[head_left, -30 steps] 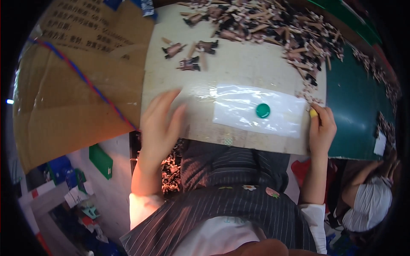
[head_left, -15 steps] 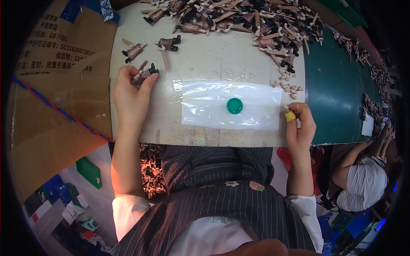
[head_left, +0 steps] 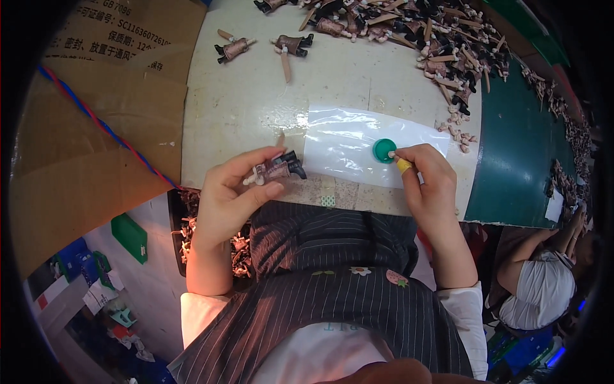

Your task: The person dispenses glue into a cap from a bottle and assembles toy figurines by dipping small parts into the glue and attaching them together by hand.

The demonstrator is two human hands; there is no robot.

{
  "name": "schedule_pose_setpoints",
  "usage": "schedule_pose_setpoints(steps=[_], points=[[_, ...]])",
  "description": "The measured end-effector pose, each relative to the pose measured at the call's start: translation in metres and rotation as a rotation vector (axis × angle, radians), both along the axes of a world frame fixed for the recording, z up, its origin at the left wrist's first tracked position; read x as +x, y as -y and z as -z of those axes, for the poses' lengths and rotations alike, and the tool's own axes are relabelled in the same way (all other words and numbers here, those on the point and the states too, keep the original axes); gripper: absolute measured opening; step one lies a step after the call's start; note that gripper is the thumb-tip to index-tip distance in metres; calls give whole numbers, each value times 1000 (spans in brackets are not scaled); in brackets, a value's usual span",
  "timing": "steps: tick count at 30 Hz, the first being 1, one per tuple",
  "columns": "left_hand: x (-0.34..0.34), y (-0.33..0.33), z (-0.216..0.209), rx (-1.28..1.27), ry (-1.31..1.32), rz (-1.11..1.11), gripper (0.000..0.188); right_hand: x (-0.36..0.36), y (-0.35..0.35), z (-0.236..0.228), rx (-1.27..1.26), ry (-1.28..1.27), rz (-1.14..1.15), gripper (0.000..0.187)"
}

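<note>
My left hand (head_left: 233,192) is closed around a small figurine (head_left: 276,169) with black boots and a brownish-pink outfit, held above the table's near edge with its boots toward the right. My right hand (head_left: 432,182), yellow tape round one digit, pinches a tiny pale piece (head_left: 392,154) at the right rim of a round green cap (head_left: 384,150). What the cap contains is hard to make out. Under the cap lies a clear plastic sheet with a white surface (head_left: 339,137). Two similar figurines (head_left: 235,49) (head_left: 294,44) lie farther off to the left.
A big heap of figurines (head_left: 441,61) covers the far right of the table, with small pale pieces (head_left: 460,133) beside it. A cardboard box (head_left: 121,96) stands at the left, crossed by a red-and-blue cord (head_left: 96,118). Another person's arm (head_left: 518,262) shows at the right.
My left hand has brought the figurine right and nearer to me. My right hand has moved left from the sheet's right side to the green cap. The view has shifted a little.
</note>
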State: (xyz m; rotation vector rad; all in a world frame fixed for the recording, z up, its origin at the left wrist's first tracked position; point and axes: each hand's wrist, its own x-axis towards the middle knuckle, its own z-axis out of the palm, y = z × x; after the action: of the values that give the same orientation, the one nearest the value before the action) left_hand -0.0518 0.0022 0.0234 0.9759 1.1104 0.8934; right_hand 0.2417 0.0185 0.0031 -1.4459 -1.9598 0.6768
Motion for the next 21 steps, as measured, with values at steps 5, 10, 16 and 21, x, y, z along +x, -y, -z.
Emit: schedule_pose_setpoints(steps=[5, 10, 16, 21], points=[[-1, -5, 1, 547, -553, 115, 30, -6, -1, -3, 61, 110, -24, 21], [16, -7, 9, 510, -216, 11, 39, -6, 1, -6, 47, 148, -23, 23], [40, -4, 8, 245, 199, 10, 29, 2, 9, -15, -121, -305, 68, 16], [65, 1, 15, 143, 194, 137, 22, -8, 24, -24, -288, -771, 40, 14]])
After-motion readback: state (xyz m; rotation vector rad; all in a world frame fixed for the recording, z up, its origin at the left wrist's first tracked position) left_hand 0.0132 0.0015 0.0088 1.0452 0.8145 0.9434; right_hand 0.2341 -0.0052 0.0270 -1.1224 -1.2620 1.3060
